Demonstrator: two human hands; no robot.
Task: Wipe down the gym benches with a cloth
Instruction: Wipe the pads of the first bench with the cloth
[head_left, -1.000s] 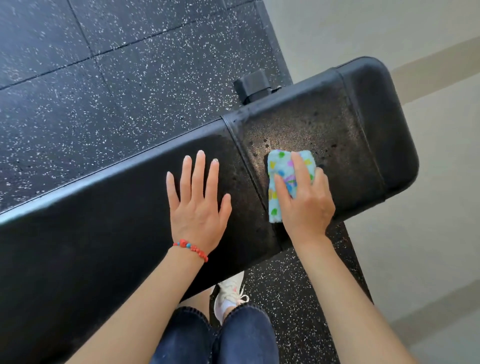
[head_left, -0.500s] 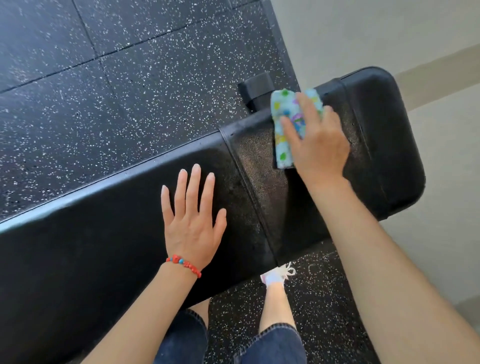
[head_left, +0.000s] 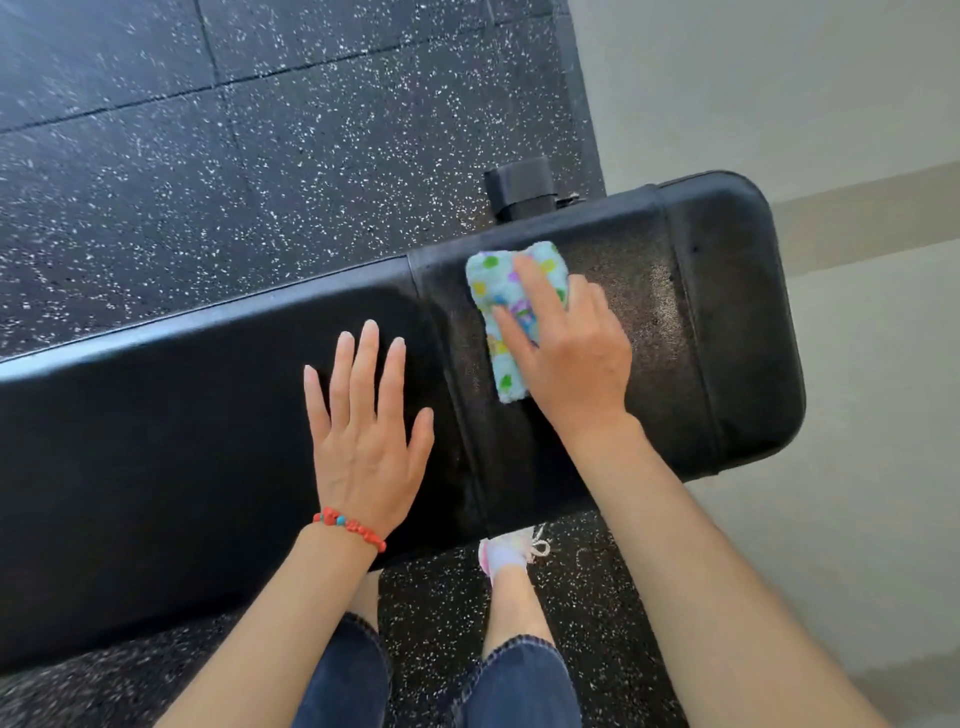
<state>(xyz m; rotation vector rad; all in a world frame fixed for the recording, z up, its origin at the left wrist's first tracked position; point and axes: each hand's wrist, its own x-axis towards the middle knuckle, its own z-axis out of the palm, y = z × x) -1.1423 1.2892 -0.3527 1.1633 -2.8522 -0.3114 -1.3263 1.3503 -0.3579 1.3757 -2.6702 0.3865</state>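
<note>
Now the right hand (head_left: 571, 358) has drawn the cloth (head_left: 498, 306) nearer across the bench (head_left: 208, 441).

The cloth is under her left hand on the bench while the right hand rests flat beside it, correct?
Not quite: the head view shows the cloth under the right hand, while the left hand rests flat on the bench beside it.

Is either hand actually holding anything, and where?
The right hand presses a folded cloth flat against the bench, fingers spread over its top and right side. The left hand holds nothing; it rests flat on the bench.
</note>
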